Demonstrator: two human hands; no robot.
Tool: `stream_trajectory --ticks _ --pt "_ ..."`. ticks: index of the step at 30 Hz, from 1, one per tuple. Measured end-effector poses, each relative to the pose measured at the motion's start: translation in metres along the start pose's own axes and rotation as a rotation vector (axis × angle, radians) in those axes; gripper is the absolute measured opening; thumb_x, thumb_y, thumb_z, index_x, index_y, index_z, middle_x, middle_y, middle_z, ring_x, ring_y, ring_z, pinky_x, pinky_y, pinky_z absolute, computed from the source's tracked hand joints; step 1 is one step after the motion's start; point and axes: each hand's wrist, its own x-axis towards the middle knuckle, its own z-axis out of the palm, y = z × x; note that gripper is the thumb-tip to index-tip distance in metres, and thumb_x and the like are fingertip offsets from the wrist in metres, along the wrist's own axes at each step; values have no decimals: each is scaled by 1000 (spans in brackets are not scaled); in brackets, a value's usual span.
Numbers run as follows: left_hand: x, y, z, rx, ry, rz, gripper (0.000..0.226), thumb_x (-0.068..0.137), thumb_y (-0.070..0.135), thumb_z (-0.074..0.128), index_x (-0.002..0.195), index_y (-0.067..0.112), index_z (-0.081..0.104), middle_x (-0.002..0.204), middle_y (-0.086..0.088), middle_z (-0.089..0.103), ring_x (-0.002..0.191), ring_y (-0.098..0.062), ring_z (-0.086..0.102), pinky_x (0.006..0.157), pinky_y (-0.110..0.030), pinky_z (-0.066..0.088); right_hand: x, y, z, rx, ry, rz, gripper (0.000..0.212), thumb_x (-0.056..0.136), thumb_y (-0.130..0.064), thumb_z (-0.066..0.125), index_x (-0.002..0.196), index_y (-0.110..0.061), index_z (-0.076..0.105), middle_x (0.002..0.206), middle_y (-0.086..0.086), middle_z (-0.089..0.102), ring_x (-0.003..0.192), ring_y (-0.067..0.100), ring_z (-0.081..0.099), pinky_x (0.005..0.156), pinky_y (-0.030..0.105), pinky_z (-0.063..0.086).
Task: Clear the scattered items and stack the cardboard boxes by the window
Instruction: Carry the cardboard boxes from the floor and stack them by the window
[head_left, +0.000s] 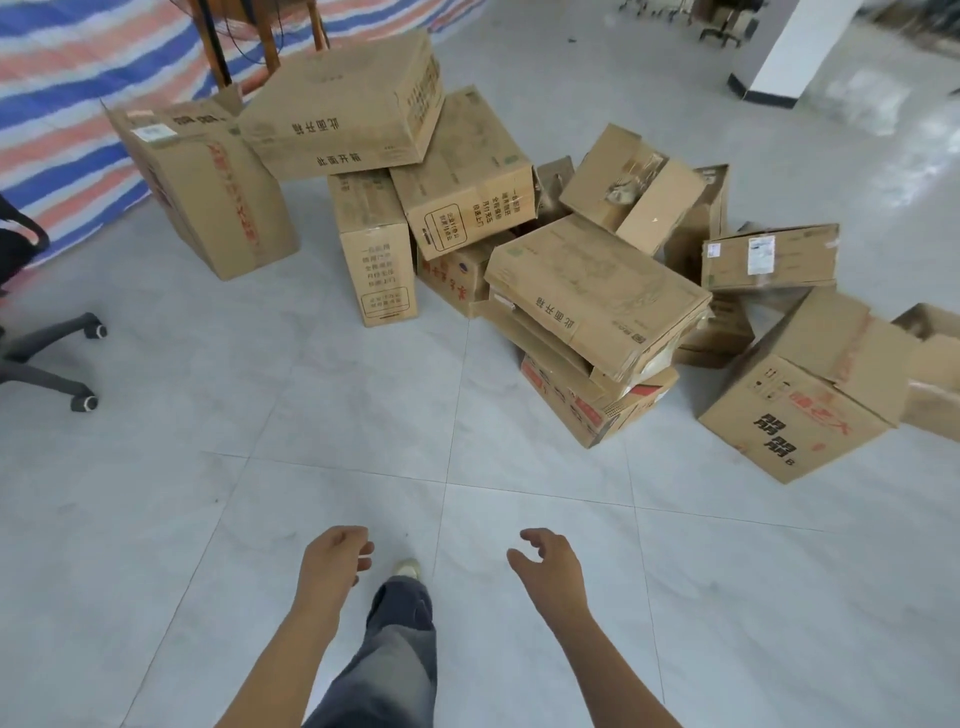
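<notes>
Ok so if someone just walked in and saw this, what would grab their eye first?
The jumble of cardboard boxes across the middle and right of the tiled floor, several tipped and leaning on each other. Next, the striped tarp at the upper left, with an office chair base at the left edge. Near the bottom, the left hand and right hand hang open and empty.

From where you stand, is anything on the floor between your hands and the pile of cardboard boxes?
Nothing visible. Both the left hand and right hand are empty and open, and only bare tiled floor separates them from the cardboard boxes. The office chair sits off to the left, clear of the path.
</notes>
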Motion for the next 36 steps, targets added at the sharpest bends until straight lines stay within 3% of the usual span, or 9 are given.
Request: stream_trajectory --ticks 4,9,17,21,23,26,30,33,36 --pt "70 83 22 7 -71 46 10 95 10 49 90 6 57 89 -10 61 87 -26 56 78 -34 42 67 -48 -12 13 61 42 35 88 -22 58 123 -14 55 124 2 51 118 14 47 80 20 33" --pt "139 166 58 50 -152 99 15 93 9 50 80 12 57 83 -8 60 77 -22 55 65 -27 40 125 -96 -28 59 138 71 34 89 -20 58 122 -17 54 111 -6 45 117 12 44 84 20 35" --pt "184 186 142 295 -362 -64 19 92 9 48 74 11 54 83 -10 59 69 -19 53 68 -29 38 196 -97 -57 88 189 265 36 88 -22 58 124 -14 55 128 4 50 120 17 46 88 23 38" --pt "228 228 183 294 -270 -24 21 92 7 48 72 11 54 82 -11 58 65 -18 52 67 -29 38 268 -112 -96 111 240 238 36 89 -23 58 124 -14 55 129 5 51 118 18 48 92 29 41" --pt "247 254 204 280 -235 11 21 93 7 48 73 11 54 79 -10 58 65 -17 51 62 -27 37 302 -123 -116 128 251 206 37 89 -22 58 125 -14 55 130 6 51 114 18 49 85 26 42" --pt "264 288 242 285 -233 48 21 93 9 48 73 12 54 78 -8 58 67 -17 52 67 -29 38 354 -141 -147 156 247 163 37 88 -19 58 125 -12 56 129 6 52 97 13 50 76 22 36" --pt "284 308 279 301 -219 44 21 92 10 48 72 10 55 81 -10 59 73 -21 55 73 -32 40 414 -157 -166 133 194 112 36 87 -18 60 122 -11 57 128 5 54 117 18 49 83 23 37" --pt "306 311 288 331 -206 -3 19 93 11 47 76 12 55 86 -11 61 75 -21 56 77 -32 41 441 -159 -164 105 144 141 37 87 -18 60 123 -11 57 123 2 51 119 18 48 91 25 40" --pt "334 320 288 307 -161 -49 19 93 8 48 75 11 55 87 -13 60 76 -23 55 70 -30 41 463 -160 -158 55 118 178 36 87 -18 60 122 -11 57 116 -1 48 120 19 47 95 29 41"
